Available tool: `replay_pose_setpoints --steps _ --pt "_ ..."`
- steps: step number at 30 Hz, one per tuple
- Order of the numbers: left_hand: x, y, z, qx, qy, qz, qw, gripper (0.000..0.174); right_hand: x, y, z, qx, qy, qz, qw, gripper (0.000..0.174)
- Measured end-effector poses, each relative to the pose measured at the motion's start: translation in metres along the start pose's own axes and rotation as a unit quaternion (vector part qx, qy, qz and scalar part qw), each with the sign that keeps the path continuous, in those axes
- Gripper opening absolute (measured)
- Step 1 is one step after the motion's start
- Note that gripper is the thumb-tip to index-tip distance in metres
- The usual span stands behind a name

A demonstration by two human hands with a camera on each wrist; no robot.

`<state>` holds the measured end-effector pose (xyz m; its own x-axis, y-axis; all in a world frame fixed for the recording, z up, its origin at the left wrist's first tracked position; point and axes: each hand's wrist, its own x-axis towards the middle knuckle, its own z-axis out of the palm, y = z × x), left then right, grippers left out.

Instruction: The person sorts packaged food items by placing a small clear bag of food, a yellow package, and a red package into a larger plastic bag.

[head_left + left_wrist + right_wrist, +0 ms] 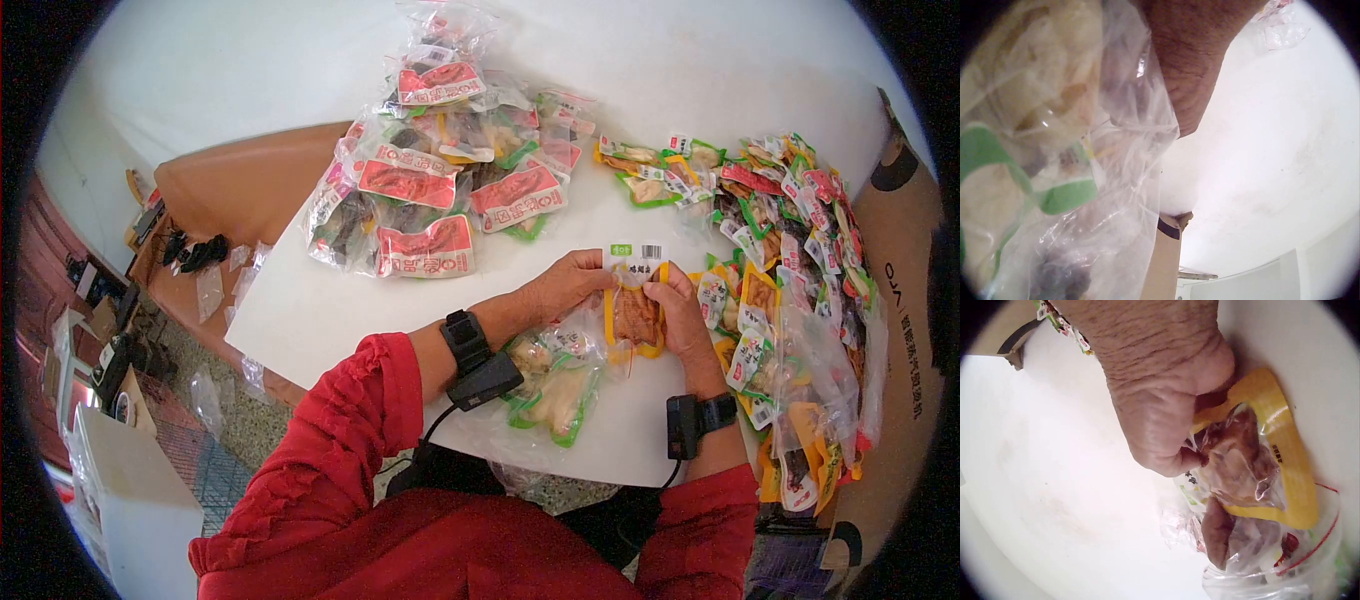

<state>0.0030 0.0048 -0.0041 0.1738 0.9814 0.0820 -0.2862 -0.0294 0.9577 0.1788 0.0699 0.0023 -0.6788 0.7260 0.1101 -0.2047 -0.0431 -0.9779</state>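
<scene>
A yellow-edged snack packet [634, 305] with brown food inside lies upright between both hands over the white table [330, 310]. My left hand [566, 285] pinches its upper left edge. My right hand [676, 310] grips its right side; in the right wrist view the fingers [1166, 425] curl onto the yellow packet [1260, 456]. A clear bag with green-edged packets [555, 385] lies under my left forearm, and the same clear bag [1054, 162] fills the left wrist view beside the left hand [1191, 56].
A heap of bagged red-labelled packets [440, 180] lies at the far centre. Several loose small packets [790, 260] spread along the right, by a cardboard box [900, 300]. A brown seat [240, 190] and floor clutter are to the left.
</scene>
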Motion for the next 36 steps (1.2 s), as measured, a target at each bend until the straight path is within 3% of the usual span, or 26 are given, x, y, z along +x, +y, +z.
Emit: replay_pose_setpoints --steps 10,13,19,21,36 --pt "-0.003 0.006 0.003 0.011 0.015 -0.016 1.000 0.022 0.001 0.004 -0.005 -0.001 0.014 0.014 1.000 0.014" --pt "0.000 -0.001 0.001 0.000 0.012 -0.005 1.000 0.017 0.002 0.007 -0.010 -0.006 -0.005 0.023 1.000 0.026" --pt "0.004 -0.009 -0.006 -0.012 -0.001 -0.006 1.000 0.020 0.002 0.006 -0.008 -0.024 -0.005 0.013 1.000 0.024" --pt "0.002 -0.005 -0.003 -0.004 0.005 -0.005 1.000 0.021 0.000 0.000 -0.002 -0.040 0.011 0.011 0.999 0.015" --pt "0.000 -0.001 0.000 0.011 0.000 0.001 1.000 0.022 0.001 0.004 -0.005 -0.058 0.004 -0.002 0.998 0.014"
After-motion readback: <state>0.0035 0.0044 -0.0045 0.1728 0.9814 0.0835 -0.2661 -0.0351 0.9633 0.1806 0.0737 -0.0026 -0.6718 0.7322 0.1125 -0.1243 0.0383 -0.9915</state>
